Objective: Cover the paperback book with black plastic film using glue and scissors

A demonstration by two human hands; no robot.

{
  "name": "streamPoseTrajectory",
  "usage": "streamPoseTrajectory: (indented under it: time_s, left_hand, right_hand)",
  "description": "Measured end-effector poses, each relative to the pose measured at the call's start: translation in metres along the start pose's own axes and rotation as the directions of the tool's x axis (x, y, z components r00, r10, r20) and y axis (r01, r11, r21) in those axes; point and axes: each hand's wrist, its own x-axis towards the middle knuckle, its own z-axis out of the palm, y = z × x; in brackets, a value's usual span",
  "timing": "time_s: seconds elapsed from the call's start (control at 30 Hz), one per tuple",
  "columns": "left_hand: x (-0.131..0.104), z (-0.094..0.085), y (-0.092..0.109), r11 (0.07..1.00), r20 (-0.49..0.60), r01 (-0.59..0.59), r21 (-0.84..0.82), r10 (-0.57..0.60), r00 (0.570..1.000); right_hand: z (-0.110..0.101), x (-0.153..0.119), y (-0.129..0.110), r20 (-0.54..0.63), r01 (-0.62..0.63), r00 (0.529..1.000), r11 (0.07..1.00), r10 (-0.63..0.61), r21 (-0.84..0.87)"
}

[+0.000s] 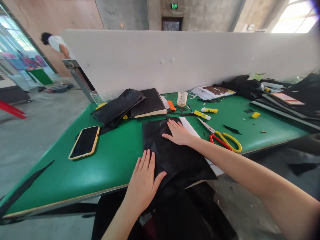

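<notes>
Far L, beyond the table (112,160): person in white top (57,42), bent over. Black strip (27,185) lies along table's L edge. Phone (84,142), screen dark, nr L end. Folded black material (117,106) toward back edge, overlapping black-covered book (148,101).

L hand (141,176) open, palm down, fingers spread, at near edge on L side of black sheet (172,153). Sheet is mid-table along near edge, its near part hanging over. R hand (178,133) also open & flat, pressing sheet's far part. Neither grips anything.

Progress: sheet laid out, mostly flat w/ some creases; white paper (190,127) shows past its R side, so cover looks partial, edges unfastened AFAICT. Whether any glue's on: can't tell.

Containers: clear cup (182,99) nr back edge, upright, small bits seen at bottom, type unclear. Orange piece (171,105) just L of it. 2 glue sticks (202,115) R of sheet; loose yellow cap (255,115) farther R. Scissors (212,130) nr R forearm, not in use. Dark-covered stack (287,108) at R end.
</notes>
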Motion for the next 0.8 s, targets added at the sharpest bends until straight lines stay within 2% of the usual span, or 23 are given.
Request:
streamPoseTrajectory:
  time_s: [0.1,0.17,0.23,0.27,0.3,0.4,0.47,0.53,0.67,0.8]
  left_hand:
    - [-0.004,-0.010,0.000,0.987,-0.046,0.031,-0.157,-0.039,0.998]
    - [-0.012,-0.021,0.001,0.956,-0.095,0.057,-0.289,-0.088,0.992]
    - [-0.027,-0.033,0.001,0.929,-0.151,0.068,-0.363,-0.130,0.980]
    - [-0.036,-0.038,0.001,0.929,-0.182,0.057,-0.365,-0.131,0.975]
    - [-0.045,-0.043,0.000,0.937,-0.212,0.038,-0.347,-0.118,0.970]
    - [-0.070,-0.049,-0.001,0.968,-0.292,-0.045,-0.249,-0.031,0.956]
    - [-0.078,-0.047,0.002,0.975,-0.322,-0.080,-0.205,0.010,0.947]
    - [-0.079,-0.041,0.009,0.979,-0.337,-0.089,-0.186,0.022,0.941]
    - [-0.069,-0.028,0.025,0.986,-0.342,0.010,-0.167,-0.067,0.937]
    - [-0.062,-0.025,0.029,0.977,-0.305,0.085,-0.196,-0.143,0.942]
  right_hand:
    - [-0.011,-0.005,-0.008,-0.172,0.029,0.985,0.999,-0.021,0.046]
    - [-0.032,-0.017,-0.016,-0.345,0.106,0.936,0.990,-0.068,0.093]
    - [-0.062,-0.039,-0.024,-0.464,0.212,0.879,0.963,-0.115,0.164]
    - [-0.078,-0.054,-0.028,-0.460,0.266,0.876,0.940,-0.144,0.213]
    - [-0.093,-0.070,-0.032,-0.410,0.301,0.895,0.919,-0.179,0.255]
    - [-0.123,-0.125,-0.039,-0.177,0.436,0.899,0.861,-0.401,0.261]
    - [-0.124,-0.154,-0.041,-0.030,0.467,0.882,0.863,-0.470,0.193]
    - [-0.114,-0.174,-0.041,0.037,0.461,0.885,0.884,-0.465,0.083]
    - [-0.088,-0.190,-0.042,-0.041,0.403,0.910,0.902,-0.414,-0.154]
    - [-0.080,-0.197,-0.045,-0.172,0.373,0.889,0.889,-0.424,-0.265]
